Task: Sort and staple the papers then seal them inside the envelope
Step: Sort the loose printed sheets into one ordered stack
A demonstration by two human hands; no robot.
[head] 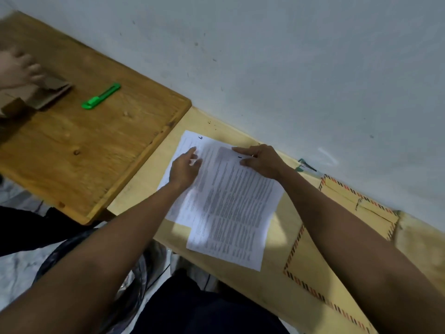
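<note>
1. On the pale bench [144,189] against the wall, the papers [231,208] lie in a loose, fanned stack of printed sheets, the lower ones sticking out to the left and toward the far edge.
2. A handwritten number shows near the far corner of one lower sheet, and another mark sits beside the right thumb on the top sheet. These look like page numbers to sort by.
3. My left hand [184,168] rests flat on the left part of the stack, fingers spread and open, gripping nothing.
4. My right hand [261,161] is at the top sheet's far edge, thumb and fingers drawn together on the paper. It looks like a light pinch, though I cannot tell whether the sheet is lifted.
5. The envelope [313,256], brown with a striped border, lies on the bench just right of the papers, partly under my right forearm, its flap end toward the wall.
6. No stapler is clearly visible; a small dark-and-green object by the wall beyond the right hand is too small to identify.
7. The step looks like sorting, which is early in the task. To do it well, pin the stack with the left hand while the right peels one sheet at a time, check each number, then square all the edges before stapling.
</note>
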